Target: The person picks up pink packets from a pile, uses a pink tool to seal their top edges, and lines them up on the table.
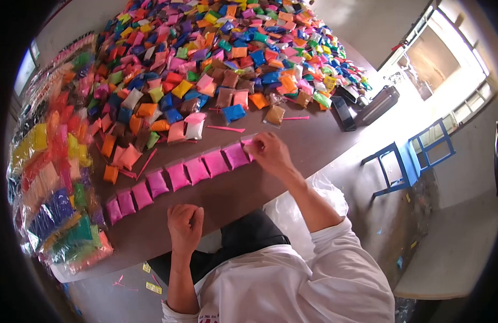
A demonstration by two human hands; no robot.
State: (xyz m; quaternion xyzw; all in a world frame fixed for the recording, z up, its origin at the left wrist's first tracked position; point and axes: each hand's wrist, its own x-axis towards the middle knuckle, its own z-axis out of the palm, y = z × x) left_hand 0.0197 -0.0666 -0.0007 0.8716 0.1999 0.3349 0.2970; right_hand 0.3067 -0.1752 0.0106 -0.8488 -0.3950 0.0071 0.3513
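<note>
Pink packets [196,169] lie side by side in a slanting row along the front of the dark table, several of them, each a small clear bag filled with something pink. At the row's right end, my right hand [271,152] has its fingers pinched on the last pink packet [248,151], which is partly covered by the fingers. My left hand [185,226] is a loose fist at the table's front edge, below the middle of the row. It is apart from the packets, and nothing shows sticking out of its fingers.
A big heap of small coloured packets [206,54] covers the back of the table [313,134]. Larger clear bags of packets [55,199] are stacked at the left edge. Pink strips [225,128] lie before the heap. Right: a black case [378,105] and a blue chair [405,161] on the floor.
</note>
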